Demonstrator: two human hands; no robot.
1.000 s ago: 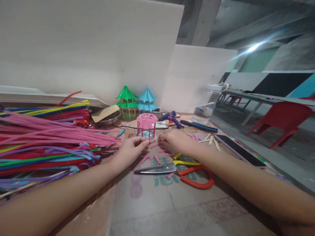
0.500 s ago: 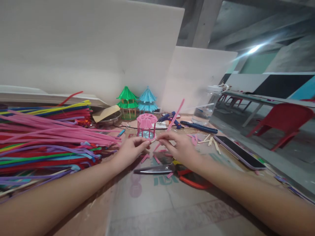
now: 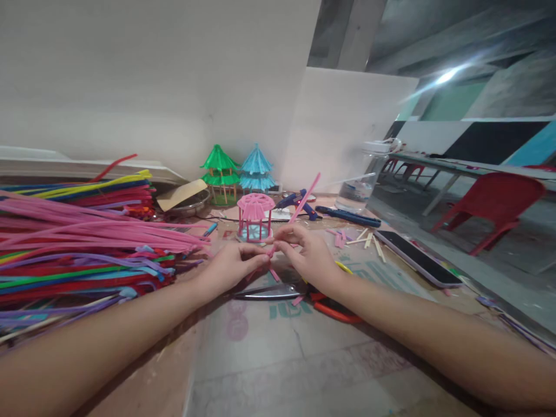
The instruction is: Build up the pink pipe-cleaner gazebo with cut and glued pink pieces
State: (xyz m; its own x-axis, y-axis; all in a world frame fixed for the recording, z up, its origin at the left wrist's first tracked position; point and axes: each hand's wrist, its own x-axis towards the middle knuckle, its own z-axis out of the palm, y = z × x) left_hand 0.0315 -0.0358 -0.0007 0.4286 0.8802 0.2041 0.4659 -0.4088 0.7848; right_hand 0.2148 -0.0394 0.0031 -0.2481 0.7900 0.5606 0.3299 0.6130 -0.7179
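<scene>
My left hand [image 3: 230, 267] and my right hand [image 3: 313, 258] meet at the middle, each closed in a pinch on a short bit of pink pipe cleaner [image 3: 271, 252]. A long pink pipe cleaner [image 3: 306, 198] slants up from behind my right hand's fingers; whether it is one with the pinched bit is hidden. Just beyond my fingertips stands a small pink pavilion [image 3: 256, 207] with posts and a pale blue base. Scissors [image 3: 271, 291] lie below my hands, their red and yellow handles partly covered by my right wrist. Cut pink pieces [image 3: 274, 275] lie near the blades.
Pipe cleaners in many colours [image 3: 87, 231] are heaped at left. Green [image 3: 220, 174] and blue [image 3: 256, 168] pavilions stand behind. A glue gun [image 3: 299, 202], a dark blue long-handled tool [image 3: 347, 216], a water bottle [image 3: 358, 182], small sticks [image 3: 368, 240] and a phone [image 3: 417, 258] are at right.
My hands have drawn closer together, and the pinched pink bit now sits upright between the fingertips. The long pink pipe cleaner shows less above my right hand. The view has shifted slightly.
</scene>
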